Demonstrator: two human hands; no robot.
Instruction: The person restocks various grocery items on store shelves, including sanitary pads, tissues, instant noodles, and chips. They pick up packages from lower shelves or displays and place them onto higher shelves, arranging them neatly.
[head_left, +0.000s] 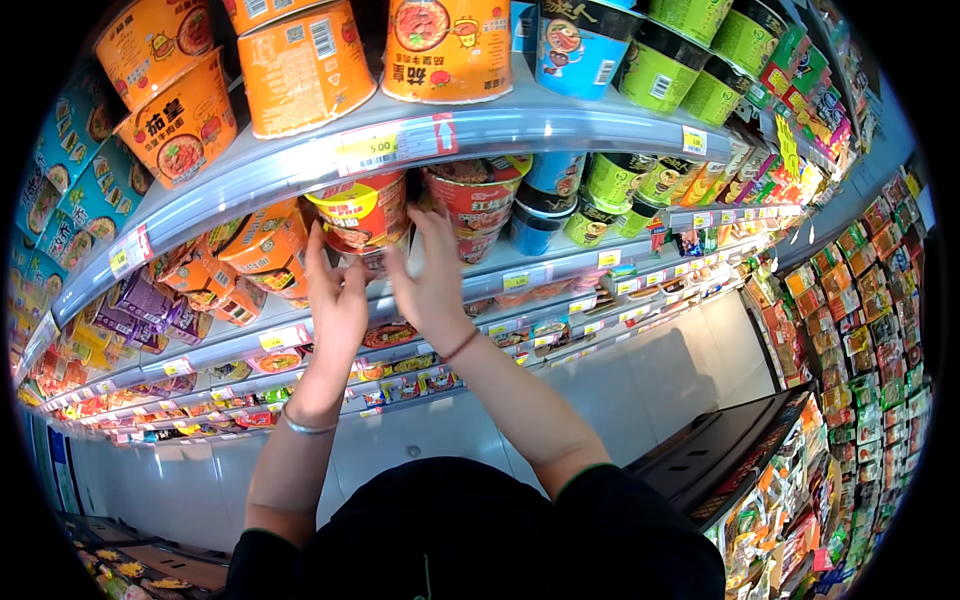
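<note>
A red instant noodle cup (384, 206) with a yellow-topped lid stands at the front of the second shelf, under the top shelf's lip. My left hand (336, 300) is at its left side, fingers up along the wall and thumb low in front. On the other side, my right hand (431, 274) has its fingers in the gap beside the cup and its thumb near the lower front. The cup sits between both hands; its base is partly hidden by them. Just right of my right hand stands another red noodle cup (484, 199), stacked on a similar one.
Above the hands runs the top shelf's price rail (525, 135), with orange noodle tubs (307, 71) behind it. Orange cups (262, 244) flank the left hand; blue cups (540, 229) and green cups (615, 180) stand farther right. A dark display bin (712, 450) is at the lower right.
</note>
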